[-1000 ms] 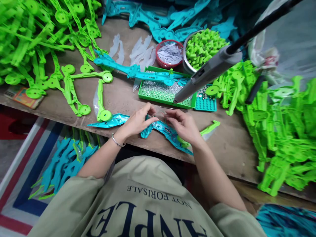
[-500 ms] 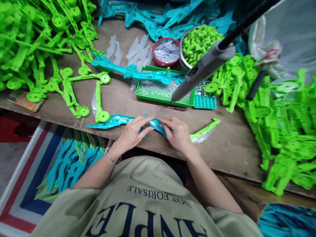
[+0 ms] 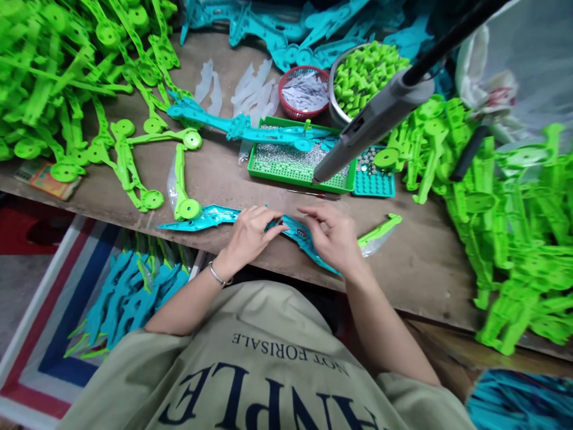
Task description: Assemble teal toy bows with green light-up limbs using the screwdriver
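Note:
A long blue plastic shell (image 3: 219, 215) lies hollow side up along the table's front edge, with thin wire and small dark parts inside. My left hand (image 3: 253, 236) grips its middle, thumb and fingers closed over it. Just above its right part is my right hand (image 3: 338, 239), fingers curled and thumb close to the forefinger; anything between the tips is too small to make out. A green arm with a round end (image 3: 187, 208) is at the shell's left end. Another green arm with a clear film piece (image 3: 380, 233) lies right of my right hand.
Beyond my hands stand a green tray of screws (image 3: 295, 173), a blue tray (image 3: 373, 188), a red basket (image 3: 304, 110) and a bowl of green pieces (image 3: 367, 77). A grey tool (image 3: 371, 128) hangs overhead. Green parts pile up left (image 3: 54, 89) and right (image 3: 514, 239).
My right hand has moved slightly right and away from my left, uncovering more of the blue shell's middle and right part. My left hand stays on the shell.

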Motion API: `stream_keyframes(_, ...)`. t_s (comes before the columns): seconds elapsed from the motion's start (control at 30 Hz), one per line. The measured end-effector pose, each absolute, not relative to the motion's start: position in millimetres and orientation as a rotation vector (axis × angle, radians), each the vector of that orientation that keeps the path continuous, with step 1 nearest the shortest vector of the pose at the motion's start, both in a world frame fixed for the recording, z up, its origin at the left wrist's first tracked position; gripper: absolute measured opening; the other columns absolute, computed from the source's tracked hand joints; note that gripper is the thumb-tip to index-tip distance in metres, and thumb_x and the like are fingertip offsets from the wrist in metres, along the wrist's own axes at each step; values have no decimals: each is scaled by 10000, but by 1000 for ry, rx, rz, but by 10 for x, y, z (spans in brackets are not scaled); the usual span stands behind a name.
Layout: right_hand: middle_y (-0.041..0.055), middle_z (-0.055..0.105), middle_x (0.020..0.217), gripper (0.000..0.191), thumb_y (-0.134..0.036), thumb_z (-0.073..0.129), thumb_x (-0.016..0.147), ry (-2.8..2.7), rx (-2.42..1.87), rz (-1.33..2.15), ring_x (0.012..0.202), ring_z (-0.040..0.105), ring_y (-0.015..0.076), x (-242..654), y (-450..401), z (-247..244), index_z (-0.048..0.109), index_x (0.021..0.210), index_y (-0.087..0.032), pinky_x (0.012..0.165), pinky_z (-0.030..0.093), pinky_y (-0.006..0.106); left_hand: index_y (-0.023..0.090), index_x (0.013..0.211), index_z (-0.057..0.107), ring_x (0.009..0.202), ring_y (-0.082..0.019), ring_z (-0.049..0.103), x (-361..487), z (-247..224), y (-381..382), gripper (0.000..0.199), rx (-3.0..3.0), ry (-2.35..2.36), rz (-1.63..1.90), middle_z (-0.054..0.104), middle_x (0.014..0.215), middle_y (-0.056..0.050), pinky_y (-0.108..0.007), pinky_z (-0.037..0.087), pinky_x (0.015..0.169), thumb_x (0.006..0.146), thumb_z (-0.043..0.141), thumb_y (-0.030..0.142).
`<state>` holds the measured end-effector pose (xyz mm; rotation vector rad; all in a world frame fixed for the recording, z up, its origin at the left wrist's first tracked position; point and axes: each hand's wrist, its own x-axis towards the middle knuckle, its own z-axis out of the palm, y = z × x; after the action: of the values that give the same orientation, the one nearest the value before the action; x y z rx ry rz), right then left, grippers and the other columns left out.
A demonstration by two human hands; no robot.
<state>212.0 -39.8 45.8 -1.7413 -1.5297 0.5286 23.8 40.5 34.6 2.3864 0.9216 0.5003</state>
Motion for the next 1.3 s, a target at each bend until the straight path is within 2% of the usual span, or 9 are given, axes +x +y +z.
stream_keyframes(0.2, 47, 778, 953, 166, -254, 622, 944, -1528, -1639, 537, 865, 717, 199, 2054, -314, 625, 774, 1009, -241, 804, 582, 352, 168, 1121, 709, 945, -232, 696, 370, 285, 401, 204, 2459, 1020, 485, 753, 937, -78, -356, 505, 847, 933, 696, 247)
stream_keyframes(0.4, 51, 781, 928, 143, -171, 658, 896, -1654, -1572, 557, 838, 725, 191, 2011, -223, 518, 783, 943, -222, 783, 584, 330, 147, 1347, 569, 879, -213, 704, 387, 171, 382, 498, 2345, 1010, 695, 738, 904, -38, -359, 542, 843, 867, 697, 129)
stream_keyframes(0.53, 48, 788, 918, 199, -121, 625, 865, -1639, -1576, 650, 799, 732, 183, 2075, -205, 520, 777, 966, -200, 740, 573, 309, 183, 1365, 532, 818, -150, 677, 340, 187, 391, 500, 2217, 845, 736, 703, 1131, -70, -321, 553, 817, 880, 634, 115)
stream_keyframes(0.6, 47, 790, 917, 205, -120, 621, 843, -1642, -1553, 710, 794, 732, 185, 2117, -195, 550, 776, 956, -191, 723, 567, 303, 194, 1430, 471, 870, -155, 670, 338, 224, 403, 573, 2187, 754, 713, 668, 1262, -96, -330, 548, 845, 878, 591, 98)
stream_keyframes(0.67, 47, 798, 939, 213, -118, 617, 825, -1664, -1533, 765, 822, 739, 192, 2157, -181, 589, 778, 945, -189, 729, 564, 305, 198, 1469, 422, 924, -172, 664, 347, 272, 427, 622, 2162, 697, 657, 673, 1266, -89, -348, 531, 891, 874, 578, 100)
stream_keyframes(0.8, 42, 807, 961, 202, -133, 625, 809, -1689, -1528, 863, 830, 745, 198, 2223, -150, 656, 784, 914, -198, 734, 561, 305, 214, 1397, 497, 970, -204, 660, 355, 376, 494, 530, 2147, 714, 482, 713, 1122, -44, -399, 472, 955, 884, 616, 150)
stream_keyframes(1.0, 30, 806, 901, 230, -122, 606, 783, -1706, -1578, 842, 797, 739, 197, 2278, -136, 650, 786, 901, -203, 783, 558, 317, 221, 1286, 561, 1059, -224, 651, 351, 434, 550, 413, 2092, 727, 354, 730, 1045, -23, -425, 407, 1006, 894, 689, 234)
stream_keyframes(1.2, 45, 789, 910, 206, -145, 617, 775, -1590, -1560, 874, 790, 743, 189, 2245, -182, 598, 721, 948, -186, 741, 589, 304, 216, 1091, 639, 996, -220, 648, 398, 385, 529, 240, 2079, 860, 411, 737, 911, 7, -393, 417, 937, 871, 737, 222)
stream_keyframes(1.3, 45, 781, 920, 195, -165, 644, 783, -1504, -1556, 902, 781, 747, 188, 2226, -201, 566, 691, 971, -189, 722, 605, 307, 209, 1007, 644, 1030, -241, 649, 394, 386, 510, 148, 2093, 907, 439, 740, 953, -19, -413, 425, 940, 885, 713, 256)
